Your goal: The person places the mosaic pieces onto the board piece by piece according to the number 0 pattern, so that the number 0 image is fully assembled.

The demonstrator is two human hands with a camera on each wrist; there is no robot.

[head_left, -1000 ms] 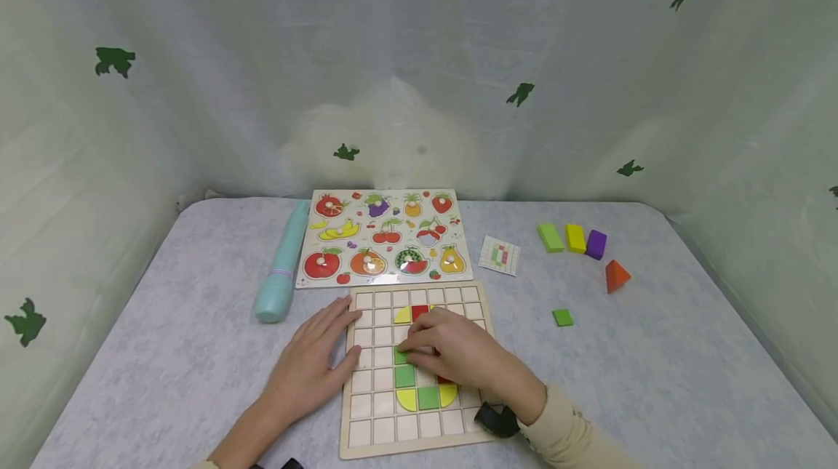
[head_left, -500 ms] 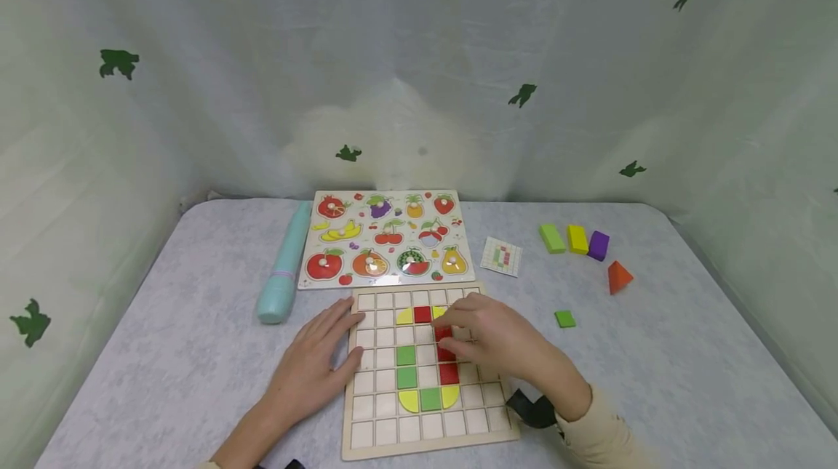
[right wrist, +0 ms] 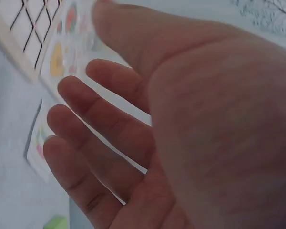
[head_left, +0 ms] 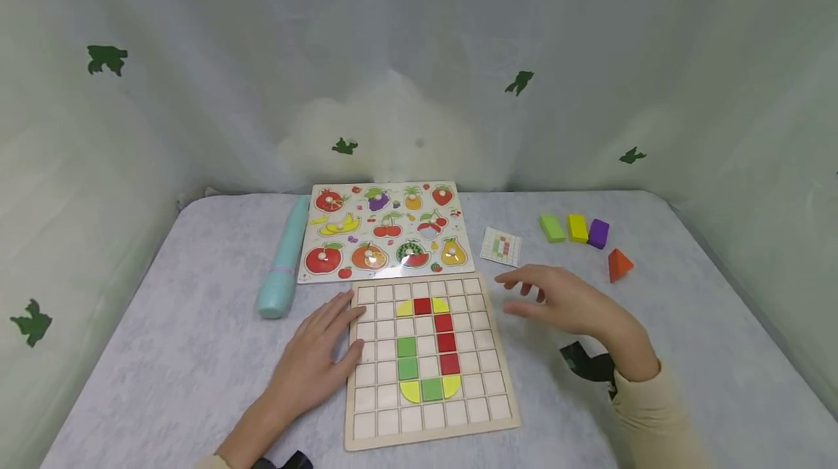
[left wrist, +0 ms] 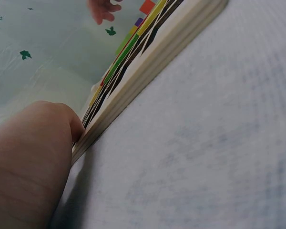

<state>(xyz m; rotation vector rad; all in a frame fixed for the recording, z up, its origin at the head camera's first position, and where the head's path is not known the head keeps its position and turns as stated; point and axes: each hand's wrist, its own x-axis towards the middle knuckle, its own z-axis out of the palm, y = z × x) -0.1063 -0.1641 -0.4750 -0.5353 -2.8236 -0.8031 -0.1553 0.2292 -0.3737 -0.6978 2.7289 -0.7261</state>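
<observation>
In the head view a wooden grid board (head_left: 481,422) lies flat, with red tiles (head_left: 446,342), green tiles (head_left: 406,357) and rounded yellow tiles (head_left: 410,391) set in its squares. My left hand (head_left: 314,353) rests at the board's left edge, fingers straight and thumb touching the rim. My right hand (head_left: 566,302) hovers over the table just right of the board. The right wrist view shows its fingers (right wrist: 100,105) loosely spread with nothing between them. Beyond it lies a small pattern card (head_left: 500,246) with a printed grid. Whatever lies under the right hand is hidden.
A fruit peg puzzle (head_left: 386,233) lies behind the board, with a teal tapered bottle-like object (head_left: 284,265) on its left. Farther right sit a green block (head_left: 552,228), a yellow block (head_left: 577,228), a purple block (head_left: 598,233) and an orange triangular block (head_left: 619,265).
My right hand has left the board's middle and moved right, off the board, uncovering the green and red tiles. It now covers the spot of the loose green tile. The left hand stays in place.
</observation>
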